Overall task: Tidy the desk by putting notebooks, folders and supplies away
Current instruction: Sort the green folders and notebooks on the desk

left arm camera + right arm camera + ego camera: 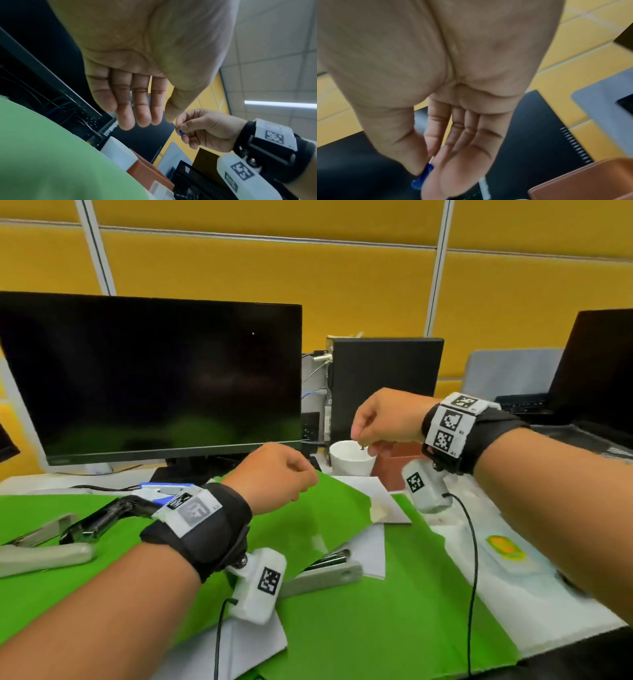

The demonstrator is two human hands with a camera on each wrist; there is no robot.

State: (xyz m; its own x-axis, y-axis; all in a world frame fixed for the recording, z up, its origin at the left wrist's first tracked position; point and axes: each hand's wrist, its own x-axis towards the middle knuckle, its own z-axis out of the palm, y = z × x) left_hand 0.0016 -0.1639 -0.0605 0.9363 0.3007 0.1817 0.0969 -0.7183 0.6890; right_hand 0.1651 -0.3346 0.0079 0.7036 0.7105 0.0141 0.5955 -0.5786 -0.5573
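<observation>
We see a dark monitor (150,378) standing at the back left of the worktop; a black computer tower (383,385) beside it; yellow wall panels (342,278) behind; a laptop (596,378) far right.

The blue push pin (423,177) in the right hand (387,419) is blurred, its tip hidden between thumb and finger; in the head view it is too small to tell, perhaps above the white cup (351,462)

glossy white cup (351,459), matt green paper (376,611)
</observation>
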